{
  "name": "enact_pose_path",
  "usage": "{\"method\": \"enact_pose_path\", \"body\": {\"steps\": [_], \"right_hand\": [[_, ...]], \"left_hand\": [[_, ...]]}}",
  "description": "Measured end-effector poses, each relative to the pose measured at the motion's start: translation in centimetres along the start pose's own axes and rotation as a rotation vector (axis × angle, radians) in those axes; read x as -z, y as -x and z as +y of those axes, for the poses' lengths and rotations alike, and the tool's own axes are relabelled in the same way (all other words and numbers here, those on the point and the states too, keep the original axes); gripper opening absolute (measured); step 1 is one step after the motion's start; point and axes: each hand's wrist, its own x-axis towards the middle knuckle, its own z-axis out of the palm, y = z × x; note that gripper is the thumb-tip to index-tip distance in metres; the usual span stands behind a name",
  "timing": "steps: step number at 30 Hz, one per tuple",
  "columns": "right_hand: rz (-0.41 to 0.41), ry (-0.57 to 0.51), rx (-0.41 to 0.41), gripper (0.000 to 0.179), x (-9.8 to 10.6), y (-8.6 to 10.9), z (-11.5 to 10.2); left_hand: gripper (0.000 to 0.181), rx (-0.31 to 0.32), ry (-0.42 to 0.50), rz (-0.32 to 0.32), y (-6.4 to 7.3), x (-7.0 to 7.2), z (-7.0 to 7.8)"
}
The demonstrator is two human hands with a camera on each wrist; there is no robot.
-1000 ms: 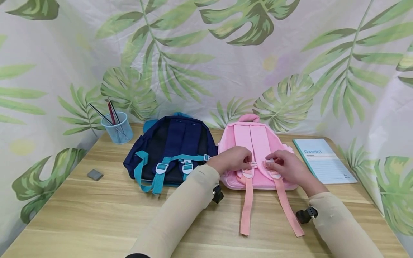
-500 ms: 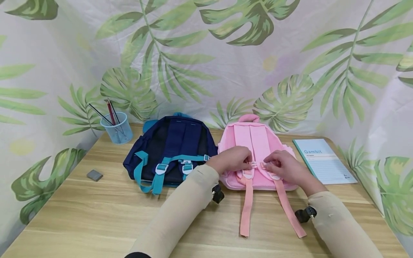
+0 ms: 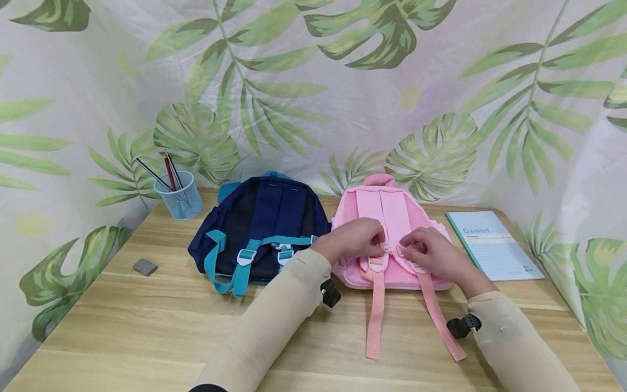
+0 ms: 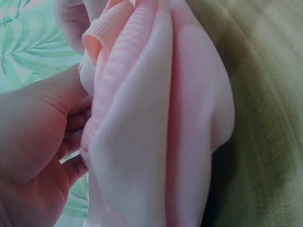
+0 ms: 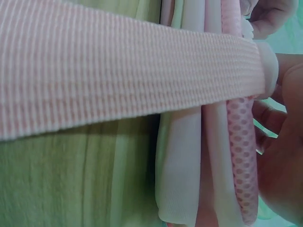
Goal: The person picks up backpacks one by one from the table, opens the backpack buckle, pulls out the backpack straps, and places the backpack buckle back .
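Observation:
A pink backpack (image 3: 350,275) lies on the table with its shoulder straps facing up. Over its lower middle, my left hand (image 3: 354,238) pinches one side of a small white buckle (image 3: 387,247). From the right, my right hand (image 3: 436,251) pinches the buckle's other side, its fingertips close to the left ones. Both fingertip grips are partly hidden. Two loose peach webbing straps (image 3: 374,321) hang toward the front edge. In the left wrist view the left hand (image 4: 31,142) shows behind the bag's side; in the right wrist view peach webbing (image 5: 128,66) crosses before the right hand (image 5: 284,142).
A navy backpack (image 3: 230,218) with teal straps lies left of the pink one, close to my left forearm. Further left are a blue mesh pencil cup (image 3: 183,204) and a grey eraser-like block (image 3: 145,267). A notebook (image 3: 495,247) lies at right on the wooden table (image 3: 147,337).
My right hand has shifted slightly left, bringing its fingertips nearer the left hand at the buckle. The left hand has risen a little. Both backpacks stay in place.

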Motion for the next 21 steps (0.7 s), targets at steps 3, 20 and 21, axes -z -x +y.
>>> {"method": "enact_pose_path", "body": {"steps": [3,20,21], "right_hand": [[0.01,-0.018,0.0,0.02,-0.1,0.0,-0.1],[0.046,0.019,0.048,0.021,-1.3,-1.3,-1.7],[0.047,0.022,0.054,0.019,-1.3,-1.4,-1.7]], "left_hand": [[0.018,-0.015,0.027,0.013,0.0,0.1,-0.1],[0.018,-0.128,0.133,0.101,1.2,1.9,-0.7],[0.018,-0.134,0.137,0.104,1.2,1.9,-0.8]]}}
